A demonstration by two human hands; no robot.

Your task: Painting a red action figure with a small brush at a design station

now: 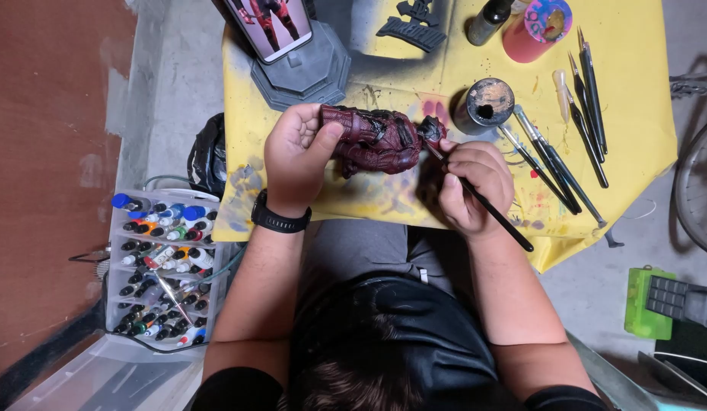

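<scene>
The left hand (296, 156) is gripping a dark red figurine (372, 139) above the yellow-covered table (635, 122); the right hand (475, 186) is pinching a brush (487, 205), touching its tip to the figurine's head. The body is already showing red; spare brushes (574, 129) are lying to the right.

The figurine (376, 139) is dark red with black shading, its head end near-black. It lies over a table (635, 99) covered in yellow, stained just beside the figurine with pink, blue and purple smears. The paintbrush (483, 204) touching the figurine has a black handle. Right of the figurine stands a black pot (487, 104) with a tan-crusted rim, and beyond it a pink cup (535, 30) with a blue and purple top. Left of the figurine, a black wristband (280, 221) and a clear rack (165, 262) of black-capped bottles showing blue, red, green and orange.
</scene>
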